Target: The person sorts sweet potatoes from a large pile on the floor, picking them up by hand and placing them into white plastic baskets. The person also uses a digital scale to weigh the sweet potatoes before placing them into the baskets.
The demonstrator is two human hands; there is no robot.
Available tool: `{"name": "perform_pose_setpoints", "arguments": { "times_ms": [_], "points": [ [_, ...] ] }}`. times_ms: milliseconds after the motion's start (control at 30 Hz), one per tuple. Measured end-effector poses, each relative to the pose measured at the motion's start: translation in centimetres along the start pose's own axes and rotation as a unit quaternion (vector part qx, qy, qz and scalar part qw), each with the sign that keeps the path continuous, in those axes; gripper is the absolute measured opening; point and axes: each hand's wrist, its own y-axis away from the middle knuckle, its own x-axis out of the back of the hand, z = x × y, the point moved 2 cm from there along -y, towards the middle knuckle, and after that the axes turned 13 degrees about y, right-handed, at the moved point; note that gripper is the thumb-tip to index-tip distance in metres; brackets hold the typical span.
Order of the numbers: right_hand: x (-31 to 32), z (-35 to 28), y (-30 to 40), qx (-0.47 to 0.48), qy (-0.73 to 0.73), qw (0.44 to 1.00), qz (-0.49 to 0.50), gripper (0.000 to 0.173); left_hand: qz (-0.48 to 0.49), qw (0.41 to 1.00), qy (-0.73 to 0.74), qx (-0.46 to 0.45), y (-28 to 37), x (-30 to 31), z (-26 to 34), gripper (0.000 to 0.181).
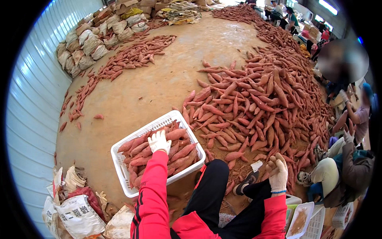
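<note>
My left hand, in a white knit glove, lies on the sweet potatoes heaped in a white plastic crate. One sweet potato touches it on the right; the glove hides whether the fingers grip it. My right hand, gloved in dirty white with a blue band at the wrist, is raised above my right knee. Its fingers are apart and slightly bent, with nothing in them. Beyond it spreads a large pile of loose reddish sweet potatoes, reaching close to the crate's right side.
Stacked full sacks stand along the corrugated metal wall, near a strip of scattered sweet potatoes. Printed sacks lie at lower left. A dusty white tray sits at lower right. A co-worker sits beside the pile.
</note>
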Motion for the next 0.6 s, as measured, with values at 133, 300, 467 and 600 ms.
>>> {"name": "perform_pose_setpoints", "arguments": {
  "times_ms": [133,300,467,600],
  "points": [
    [0.1,-0.1,-0.3,-0.031,0.007,0.999,0.011,0.033,0.033,0.996,0.084,-0.014,3.5,-3.1,-2.7,0.048],
    [1.6,-0.4,-0.9,-0.047,-0.004,0.999,0.012,0.035,0.157,0.943,0.252,-0.151,14.6,0.0,0.4,0.024],
    [0.6,0.5,-1.1,-0.084,-0.003,0.996,0.020,0.034,0.044,0.993,0.100,-0.050,24.7,-1.7,-1.9,0.071],
    [1.0,1.1,-1.0,-0.090,0.017,0.995,0.025,0.033,-0.041,0.999,0.035,0.010,24.0,-3.0,-0.9,0.091]
  ]
}}
